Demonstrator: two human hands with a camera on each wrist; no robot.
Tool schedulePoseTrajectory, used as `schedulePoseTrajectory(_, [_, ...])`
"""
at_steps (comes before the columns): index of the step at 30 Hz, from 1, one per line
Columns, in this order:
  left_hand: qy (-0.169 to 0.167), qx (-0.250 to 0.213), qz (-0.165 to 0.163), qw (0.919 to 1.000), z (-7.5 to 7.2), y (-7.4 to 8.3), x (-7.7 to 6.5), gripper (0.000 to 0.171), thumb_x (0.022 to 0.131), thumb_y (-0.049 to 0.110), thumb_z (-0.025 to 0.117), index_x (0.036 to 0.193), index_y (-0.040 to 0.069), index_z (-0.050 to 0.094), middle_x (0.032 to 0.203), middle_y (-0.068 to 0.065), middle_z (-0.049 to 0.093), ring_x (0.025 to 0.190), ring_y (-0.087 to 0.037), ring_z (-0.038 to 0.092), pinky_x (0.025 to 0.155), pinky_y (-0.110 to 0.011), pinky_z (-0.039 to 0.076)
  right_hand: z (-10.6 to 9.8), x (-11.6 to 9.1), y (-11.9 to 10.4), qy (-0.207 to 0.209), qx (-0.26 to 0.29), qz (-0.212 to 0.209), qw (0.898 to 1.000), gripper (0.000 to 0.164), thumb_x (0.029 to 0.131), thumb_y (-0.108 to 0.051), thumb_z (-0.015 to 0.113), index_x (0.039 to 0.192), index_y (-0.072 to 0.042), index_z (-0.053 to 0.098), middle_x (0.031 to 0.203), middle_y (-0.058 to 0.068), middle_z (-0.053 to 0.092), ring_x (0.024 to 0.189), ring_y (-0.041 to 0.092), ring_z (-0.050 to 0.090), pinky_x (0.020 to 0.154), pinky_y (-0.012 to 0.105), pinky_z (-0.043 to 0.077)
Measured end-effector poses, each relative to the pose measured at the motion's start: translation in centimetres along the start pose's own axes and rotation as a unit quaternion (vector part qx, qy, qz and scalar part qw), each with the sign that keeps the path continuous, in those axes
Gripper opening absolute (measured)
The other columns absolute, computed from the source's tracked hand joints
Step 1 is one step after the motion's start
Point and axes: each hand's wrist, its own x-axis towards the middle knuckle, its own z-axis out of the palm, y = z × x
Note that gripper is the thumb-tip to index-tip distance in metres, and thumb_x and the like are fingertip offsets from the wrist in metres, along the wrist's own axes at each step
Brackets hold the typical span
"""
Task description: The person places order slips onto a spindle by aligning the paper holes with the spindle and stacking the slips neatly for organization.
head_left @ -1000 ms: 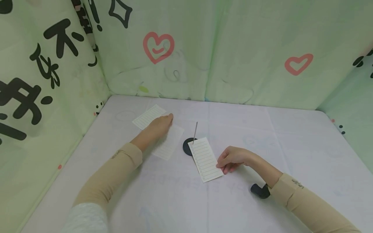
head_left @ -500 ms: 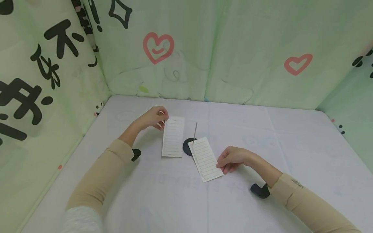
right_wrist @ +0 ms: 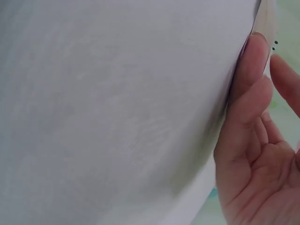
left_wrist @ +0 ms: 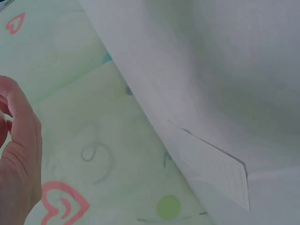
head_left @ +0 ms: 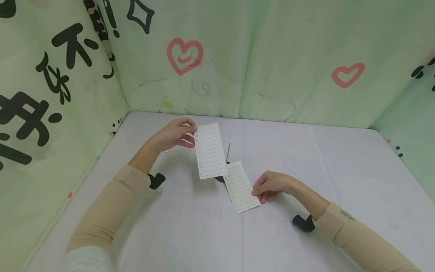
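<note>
In the head view my left hand [head_left: 178, 134] pinches a lined paper slip [head_left: 209, 151] by its upper left corner, raised above the table. The slip's lower right part overlaps a bill spike, whose thin metal needle [head_left: 228, 152] stands up from a round black base [head_left: 220, 179], mostly covered. A second lined slip [head_left: 239, 189] has its top end at the needle, where the raised slip hides its corner. My right hand [head_left: 272, 186] pinches that slip's lower right corner between thumb and fingers; the right wrist view shows the fingers [right_wrist: 251, 103] along the paper edge.
Another slip [left_wrist: 218, 164] lies on the white-covered table [head_left: 323, 162] at the back left, mostly behind my left hand in the head view. Green printed curtains [head_left: 289, 68] rise at the back and sides. A black wrist-camera mount [head_left: 303, 223] sits under my right wrist.
My left hand has picked up a slip from the back left, raised it and carried it right toward the needle. My right hand keeps its grip in the same place.
</note>
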Motion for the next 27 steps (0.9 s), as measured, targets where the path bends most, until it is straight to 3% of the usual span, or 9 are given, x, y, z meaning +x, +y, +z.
schedulePoseTrajectory(6, [0.010,-0.037,-0.008,0.9992,1.7,1.1,-0.3,0.009,0.095,0.011,0.048,0.099,0.004,0.046,0.096,-0.013,0.054,0.070,-0.021,0.060,0.071,-0.034,0.054,-0.4,-0.8,-0.3,0.048,-0.043,-0.025,0.998,0.014,0.084,-0.017,0.064,0.086,-0.004,0.069,0.065,0.002,0.063,0.054,0.011,0.060,0.052,0.024,0.049])
schedulePoseTrajectory(12, [0.013,-0.061,-0.001,0.9981,3.7,2.4,-0.5,0.009,0.095,0.012,0.049,0.099,0.004,0.047,0.095,-0.012,0.056,0.067,-0.019,0.058,0.069,-0.032,0.055,-1.4,-2.4,-1.7,0.108,-0.060,-0.094,0.988,0.025,0.089,-0.020,0.059,0.098,0.002,0.064,0.075,0.008,0.066,0.062,0.018,0.062,0.056,0.030,0.049])
schedulePoseTrajectory(16, [0.018,-0.065,0.001,0.9977,4.8,2.7,-0.5,0.008,0.095,0.010,0.049,0.098,0.003,0.048,0.092,-0.012,0.056,0.064,-0.019,0.059,0.067,-0.032,0.055,-1.7,-3.4,-2.6,0.113,-0.015,-0.151,0.982,0.030,0.089,-0.022,0.059,0.105,0.004,0.062,0.085,0.014,0.067,0.073,0.025,0.065,0.064,0.032,0.053])
schedulePoseTrajectory(19, [0.025,-0.070,0.005,0.9972,5.4,2.6,-0.4,0.008,0.095,0.009,0.048,0.099,0.003,0.047,0.092,-0.012,0.056,0.062,-0.018,0.059,0.066,-0.031,0.055,-1.7,-4.0,-3.1,0.102,0.048,-0.176,0.978,0.034,0.090,-0.023,0.058,0.110,0.005,0.060,0.091,0.017,0.067,0.078,0.026,0.065,0.069,0.033,0.053])
schedulePoseTrajectory(23, [0.041,-0.079,0.001,0.9960,5.8,2.3,-0.1,0.007,0.095,0.009,0.048,0.098,0.003,0.046,0.091,-0.012,0.056,0.061,-0.017,0.059,0.065,-0.030,0.055,-1.7,-4.7,-3.7,0.085,0.144,-0.191,0.967,0.041,0.094,-0.024,0.052,0.115,0.010,0.054,0.095,0.011,0.065,0.080,0.021,0.065,0.071,0.032,0.053])
schedulePoseTrajectory(27, [0.059,-0.069,-0.001,0.9958,6.3,1.8,0.0,0.008,0.095,0.010,0.048,0.099,0.005,0.046,0.091,-0.012,0.056,0.063,-0.018,0.060,0.066,-0.030,0.055,-1.5,-5.1,-4.2,0.085,0.189,-0.187,0.960,0.045,0.093,-0.025,0.053,0.116,0.012,0.052,0.093,0.004,0.066,0.079,0.019,0.066,0.070,0.030,0.053])
